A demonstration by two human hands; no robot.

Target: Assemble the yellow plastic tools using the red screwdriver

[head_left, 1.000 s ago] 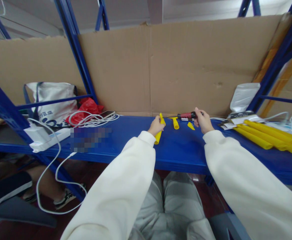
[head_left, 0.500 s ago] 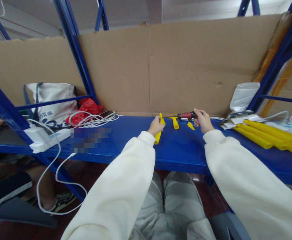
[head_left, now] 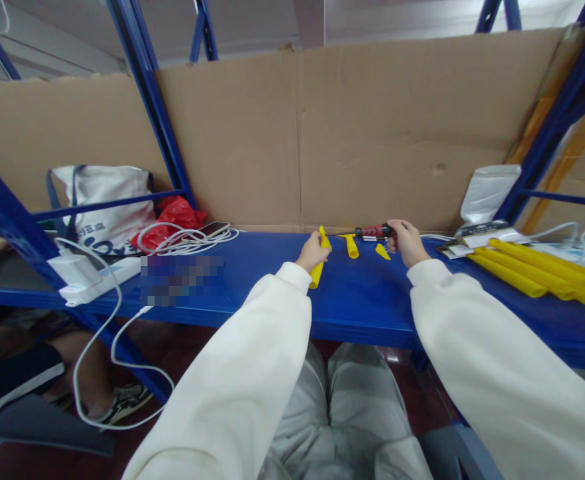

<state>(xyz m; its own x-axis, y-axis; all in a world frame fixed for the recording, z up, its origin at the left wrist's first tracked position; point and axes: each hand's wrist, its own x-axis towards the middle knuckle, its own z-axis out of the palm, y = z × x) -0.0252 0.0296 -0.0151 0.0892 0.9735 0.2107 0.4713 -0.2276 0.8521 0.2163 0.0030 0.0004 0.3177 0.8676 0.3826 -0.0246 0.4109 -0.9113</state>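
Note:
Closed around a short yellow tube-like piece [head_left: 317,273], my left hand [head_left: 313,251] keeps it tilted over the blue shelf. My right hand [head_left: 406,241] grips the black end of a screwdriver [head_left: 372,231] with a red and black handle. Its thin shaft points left, and the tip meets the upper part of the yellow piece; whether it is inside cannot be made out. Between my hands lie another yellow piece [head_left: 353,247] with a side arm and a small pointed yellow piece [head_left: 383,251].
Several long yellow tubes [head_left: 532,273] lie at the right, near packets [head_left: 492,233]. A cardboard wall [head_left: 372,133] stands behind the blue shelf [head_left: 362,300]. At the left are a coiled white cable [head_left: 192,240], a red bag [head_left: 175,217], a power strip [head_left: 122,270] and a cloth bag [head_left: 107,193].
The screwdriver's handle has turned slightly in my right hand, its red and black grip showing a different side. My left hand and the yellow piece stay in place.

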